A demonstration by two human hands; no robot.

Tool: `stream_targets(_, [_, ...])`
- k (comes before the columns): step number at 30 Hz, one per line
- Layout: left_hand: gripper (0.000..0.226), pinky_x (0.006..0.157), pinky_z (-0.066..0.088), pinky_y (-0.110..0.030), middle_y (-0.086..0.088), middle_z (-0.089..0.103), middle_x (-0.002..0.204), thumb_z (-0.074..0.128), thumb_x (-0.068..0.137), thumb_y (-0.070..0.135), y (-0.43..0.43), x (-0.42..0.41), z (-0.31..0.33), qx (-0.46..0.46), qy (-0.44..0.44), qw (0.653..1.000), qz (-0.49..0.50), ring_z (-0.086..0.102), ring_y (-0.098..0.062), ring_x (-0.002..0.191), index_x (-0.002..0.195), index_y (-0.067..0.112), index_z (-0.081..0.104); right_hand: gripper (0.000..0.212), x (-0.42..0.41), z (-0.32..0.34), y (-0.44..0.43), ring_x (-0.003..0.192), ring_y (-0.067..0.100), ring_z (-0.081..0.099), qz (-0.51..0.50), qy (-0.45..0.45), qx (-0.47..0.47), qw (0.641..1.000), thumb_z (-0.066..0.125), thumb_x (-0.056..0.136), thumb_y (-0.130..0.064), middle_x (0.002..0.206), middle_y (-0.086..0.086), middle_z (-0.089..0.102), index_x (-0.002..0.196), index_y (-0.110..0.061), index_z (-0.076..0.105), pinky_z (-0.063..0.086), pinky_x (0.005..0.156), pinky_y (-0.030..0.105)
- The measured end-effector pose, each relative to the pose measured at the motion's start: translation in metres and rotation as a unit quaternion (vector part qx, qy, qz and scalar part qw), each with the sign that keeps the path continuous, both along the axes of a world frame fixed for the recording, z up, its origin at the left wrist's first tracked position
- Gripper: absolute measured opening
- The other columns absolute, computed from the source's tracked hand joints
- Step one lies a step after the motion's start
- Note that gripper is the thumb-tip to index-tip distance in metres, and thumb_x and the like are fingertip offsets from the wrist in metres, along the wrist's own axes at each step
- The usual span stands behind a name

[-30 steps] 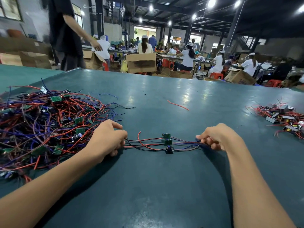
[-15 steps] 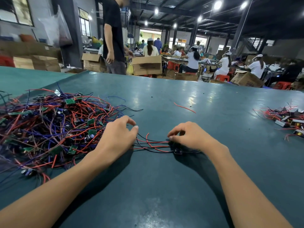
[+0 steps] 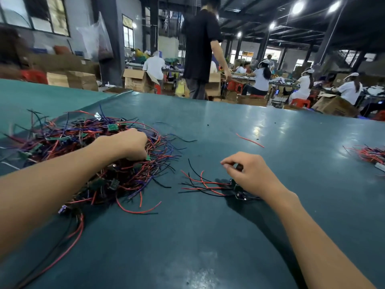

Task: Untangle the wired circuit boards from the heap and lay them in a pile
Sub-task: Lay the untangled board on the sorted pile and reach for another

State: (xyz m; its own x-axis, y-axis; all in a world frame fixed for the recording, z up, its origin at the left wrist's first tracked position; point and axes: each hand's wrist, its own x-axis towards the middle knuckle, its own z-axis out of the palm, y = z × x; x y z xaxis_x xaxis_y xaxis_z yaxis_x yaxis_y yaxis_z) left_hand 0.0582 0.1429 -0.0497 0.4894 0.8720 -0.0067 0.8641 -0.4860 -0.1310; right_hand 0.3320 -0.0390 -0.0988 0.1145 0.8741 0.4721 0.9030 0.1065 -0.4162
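Note:
A big heap of wired circuit boards [image 3: 83, 155], red, blue and black leads with small green boards, lies on the left of the green table [image 3: 208, 243]. My left hand [image 3: 129, 143] is sunk into the heap's right side, fingers curled down around wires. A small separated bundle of boards [image 3: 210, 185] lies at centre, its leads fanned to the left. My right hand [image 3: 250, 174] sits over the bundle's board end, thumb and fingers curled and pinching a small dark part; some boards are hidden under the palm.
A second pile of wired boards [image 3: 370, 153] lies at the table's right edge. One loose red wire [image 3: 250, 140] lies further back. A person in black [image 3: 200, 49] walks past the far edge, with cardboard boxes and seated workers behind.
My left hand let go of the small bundle and moved up left into the heap. My right hand slid left along the bundle onto its boards, and the leads now lie loose.

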Motion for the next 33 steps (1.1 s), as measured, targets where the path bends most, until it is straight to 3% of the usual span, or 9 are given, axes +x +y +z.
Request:
stream_targets(4, [0.018,0.074,0.054,-0.030,-0.007,0.076,0.089,0.073,0.081,0.022,-0.004,-0.007,-0.001,-0.012,-0.111,0.994,-0.010,0.066,-0.023,0.079,0.094,0.012,0.080,0.014,0.003,-0.004,0.001,0.073,0.005,0.060,-0.008,0.006,-0.008,1.000,0.068,0.093,-0.012,0.097,-0.003,0.073,0.101,-0.017,0.079,0.045,0.074,0.012])
stream_targets(12, [0.045,0.079,0.054,-0.033,-0.009,0.072,0.111,0.083,0.079,0.035,-0.015,-0.004,0.017,-0.029,-0.060,0.997,0.030,0.066,-0.028,0.096,0.115,0.011,0.070,0.014,0.005,-0.006,0.002,0.076,-0.005,0.060,-0.005,0.013,-0.009,1.000,0.068,0.093,-0.014,0.088,-0.016,0.067,0.100,-0.020,0.078,0.039,0.069,0.004])
stream_targets(17, [0.054,0.056,0.045,-0.026,-0.001,0.071,0.091,0.087,0.078,0.026,-0.035,-0.009,0.048,-0.088,-0.136,0.985,0.053,0.068,-0.017,0.068,0.127,0.017,0.066,0.014,0.004,-0.009,0.001,0.073,-0.001,0.061,-0.005,0.029,-0.001,1.000,0.068,0.092,-0.012,0.087,-0.017,0.067,0.098,-0.020,0.078,0.040,0.068,0.004])
stream_targets(19, [0.058,0.053,0.044,-0.024,-0.004,0.071,0.099,0.087,0.077,0.020,-0.040,-0.010,0.062,-0.081,-0.181,0.979,0.053,0.067,-0.017,0.066,0.131,0.016,0.064,0.014,0.003,-0.009,0.001,0.069,0.001,0.061,-0.004,0.046,0.011,0.999,0.069,0.091,-0.011,0.085,-0.018,0.068,0.095,-0.020,0.079,0.041,0.067,0.006])
stream_targets(23, [0.049,0.093,0.050,-0.039,-0.015,0.066,0.124,0.084,0.077,0.011,-0.046,-0.012,0.089,0.077,-0.235,0.969,0.008,0.061,-0.034,0.110,0.123,0.014,0.069,0.015,0.002,-0.009,0.001,0.070,0.000,0.059,-0.006,0.028,0.001,1.000,0.067,0.092,-0.013,0.089,-0.017,0.069,0.095,-0.022,0.078,0.040,0.068,0.005])
stream_targets(26, [0.035,0.090,0.054,-0.049,-0.016,0.070,0.112,0.069,0.085,0.008,-0.047,-0.010,0.101,0.191,-0.274,0.942,-0.019,0.063,-0.042,0.103,0.118,0.018,0.070,0.015,0.001,-0.008,0.001,0.078,0.000,0.060,-0.008,0.015,-0.010,1.000,0.066,0.093,-0.016,0.092,-0.016,0.070,0.098,-0.024,0.078,0.041,0.071,0.007])
stream_targets(29, [0.031,0.090,0.055,-0.044,-0.013,0.074,0.108,0.069,0.091,0.016,-0.047,-0.010,0.108,0.227,-0.362,0.903,-0.053,0.068,-0.035,0.100,0.122,0.020,0.069,0.014,-0.001,-0.007,0.001,0.075,0.001,0.060,-0.001,0.011,-0.003,1.000,0.067,0.094,-0.015,0.093,-0.012,0.071,0.099,-0.022,0.078,0.047,0.074,0.017])
stream_targets(31, [0.034,0.084,0.057,-0.035,-0.011,0.075,0.103,0.073,0.091,0.016,-0.052,-0.008,0.113,0.143,-0.474,0.864,-0.091,0.073,-0.025,0.090,0.125,0.013,0.067,0.014,-0.003,-0.006,0.000,0.072,0.002,0.060,0.002,0.012,0.007,1.000,0.067,0.094,-0.015,0.093,-0.011,0.071,0.100,-0.020,0.078,0.048,0.075,0.020])
stream_targets(33, [0.037,0.075,0.062,-0.034,-0.018,0.074,0.101,0.075,0.088,0.010,-0.061,-0.003,0.117,-0.055,-0.621,0.772,-0.124,0.076,-0.026,0.084,0.123,0.001,0.064,0.014,-0.007,-0.006,0.000,0.070,0.007,0.061,0.006,0.022,0.026,0.999,0.067,0.094,-0.014,0.090,-0.012,0.070,0.100,-0.019,0.078,0.049,0.074,0.021])
